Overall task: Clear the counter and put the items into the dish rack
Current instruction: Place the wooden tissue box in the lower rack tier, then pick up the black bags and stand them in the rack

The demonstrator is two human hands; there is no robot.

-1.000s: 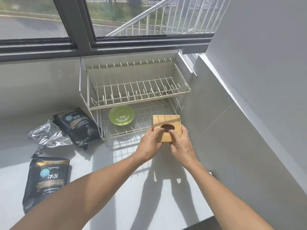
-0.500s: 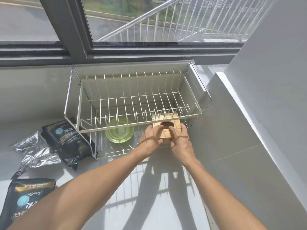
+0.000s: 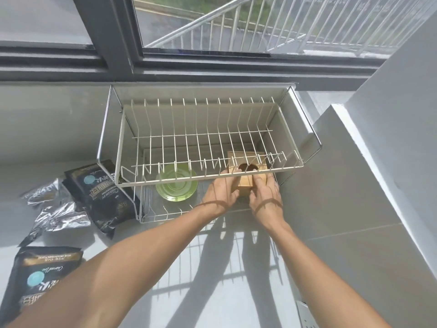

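A two-tier white wire dish rack (image 3: 300,165) stands on the counter under the window. On its lower tier lies a green plate (image 3: 176,189). A flat wooden box (image 3: 246,183) with a dark oval hole sits in the lower tier's right end, partly hidden behind the upper tier's wires. My left hand (image 3: 221,194) grips the box's left side and my right hand (image 3: 264,197) grips its right side. Both thumbs rest on top near the hole.
Two black coffee bags (image 3: 104,190) (image 3: 40,278) and crumpled silver foil packs (image 3: 54,209) lie on the counter left of the rack. A grey wall (image 3: 390,138) closes the right side. A white socket (image 3: 307,316) shows at the bottom right.
Both hands have pushed the wooden box forward from the rack's front edge into the lower tier, under the upper shelf. My head has moved closer and looks more steeply down.
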